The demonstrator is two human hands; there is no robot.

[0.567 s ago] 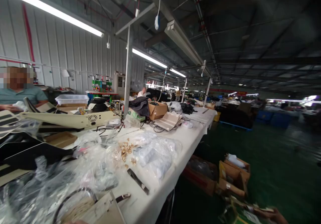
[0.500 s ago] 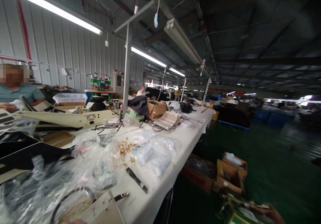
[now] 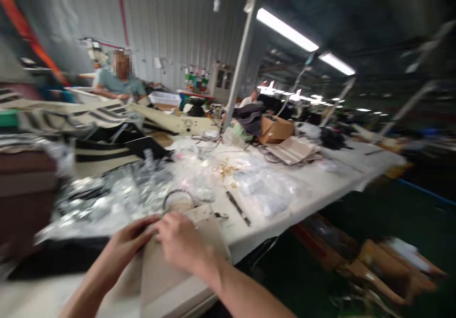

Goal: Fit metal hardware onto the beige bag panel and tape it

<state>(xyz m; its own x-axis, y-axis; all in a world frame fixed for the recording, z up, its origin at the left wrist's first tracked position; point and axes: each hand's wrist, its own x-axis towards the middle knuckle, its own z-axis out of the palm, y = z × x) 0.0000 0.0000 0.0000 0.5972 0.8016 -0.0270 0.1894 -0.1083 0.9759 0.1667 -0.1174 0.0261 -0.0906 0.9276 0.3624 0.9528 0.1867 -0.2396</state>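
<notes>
A flat beige bag piece (image 3: 167,280) lies at the near edge of the table, slightly blurred. At its upper left edge my left hand (image 3: 138,235) has its fingers bent and closed together. My right hand (image 3: 180,239) is right beside it, lying over the piece with curled fingers that meet the left fingertips. A dark curved handle (image 3: 178,193) arches just beyond the hands. To the right of it is a small dark strap end (image 3: 221,215). What exactly lies between the fingertips is hidden.
Crumpled clear plastic bags (image 3: 121,192) spread to the left and ahead. A dark strap (image 3: 238,208), gold hardware pieces (image 3: 227,169) and a plastic-wrapped bundle (image 3: 265,189) lie on the white table. Cardboard boxes (image 3: 388,273) stand on the floor at right. A person (image 3: 119,82) sits across the table.
My view has swung left and down. Both hands now show on the beige piece, where before only a bit of a hand was visible at the bottom edge.
</notes>
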